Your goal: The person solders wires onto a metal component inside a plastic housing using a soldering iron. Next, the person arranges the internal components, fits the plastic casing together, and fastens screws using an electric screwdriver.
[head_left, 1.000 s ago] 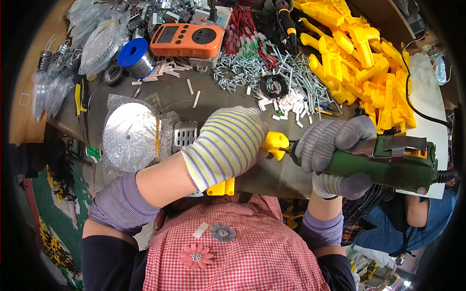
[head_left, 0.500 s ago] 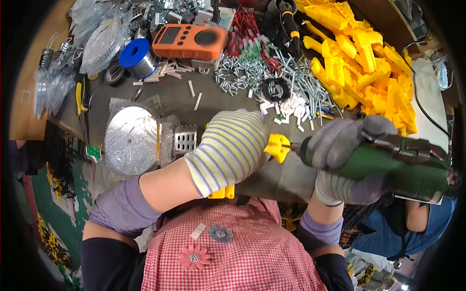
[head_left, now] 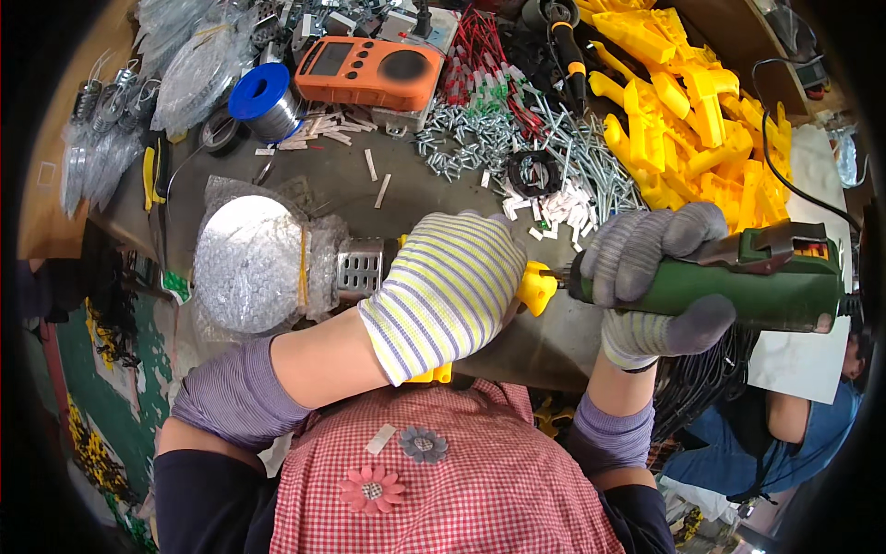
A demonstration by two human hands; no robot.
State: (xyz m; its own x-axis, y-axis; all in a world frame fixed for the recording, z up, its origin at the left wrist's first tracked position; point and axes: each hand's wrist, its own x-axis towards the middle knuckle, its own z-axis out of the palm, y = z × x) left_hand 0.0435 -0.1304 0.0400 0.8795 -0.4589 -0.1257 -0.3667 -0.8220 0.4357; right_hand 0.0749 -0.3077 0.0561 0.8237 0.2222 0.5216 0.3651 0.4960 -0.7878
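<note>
My left hand (head_left: 452, 286), in a striped knit glove, is closed around the yellow handle (head_left: 536, 288) of a tool lying sideways. A perforated metal sleeve (head_left: 361, 265) sticks out on its left, leading to a round head wrapped in bubble wrap (head_left: 247, 263). Most of the handle is hidden by the glove. My right hand (head_left: 637, 277), in a grey-striped glove, grips a green electric screwdriver (head_left: 729, 288) near its front, fingers over the top and thumb along the underside. Its thin bit points left at the handle's end; whether it touches a screw I cannot tell.
Behind my hands lie screws (head_left: 461, 138), small white pieces (head_left: 563, 205), an orange meter (head_left: 369, 72) and a blue solder spool (head_left: 265, 102). Yellow plastic shells (head_left: 692, 120) are heaped back right. Yellow-handled pliers (head_left: 155, 175) lie left. Another person (head_left: 775, 434) is at the right.
The screwdriver's rear end has come up, so it lies more level. My right thumb has straightened along its underside. My left hand and the handle have shifted slightly right in the picture.
</note>
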